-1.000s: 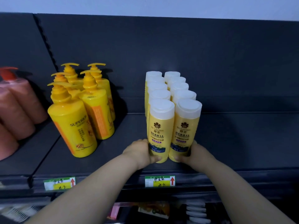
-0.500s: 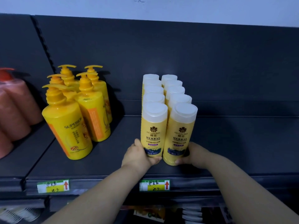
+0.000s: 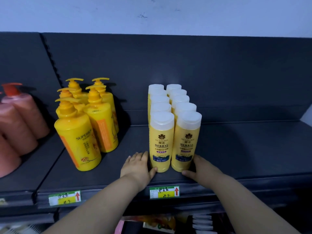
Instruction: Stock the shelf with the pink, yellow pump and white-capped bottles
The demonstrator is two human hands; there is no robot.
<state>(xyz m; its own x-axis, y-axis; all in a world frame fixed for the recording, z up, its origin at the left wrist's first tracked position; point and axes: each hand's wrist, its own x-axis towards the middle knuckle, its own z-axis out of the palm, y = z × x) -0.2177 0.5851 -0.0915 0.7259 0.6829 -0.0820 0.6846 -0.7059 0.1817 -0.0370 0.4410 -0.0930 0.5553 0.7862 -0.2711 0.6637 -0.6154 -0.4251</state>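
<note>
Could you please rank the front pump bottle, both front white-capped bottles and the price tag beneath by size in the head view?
1. front pump bottle
2. left white-capped bottle and right white-capped bottle: alike, unranked
3. price tag

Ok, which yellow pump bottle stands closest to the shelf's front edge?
The front-left yellow pump bottle, its lettered label facing out. The other pump bottles all stand behind it, farther back on the shelf.

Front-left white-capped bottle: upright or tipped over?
Upright. The front-left white-capped bottle stands on its base on the shelf, cap on top, with the left hand against its lower side.
</note>
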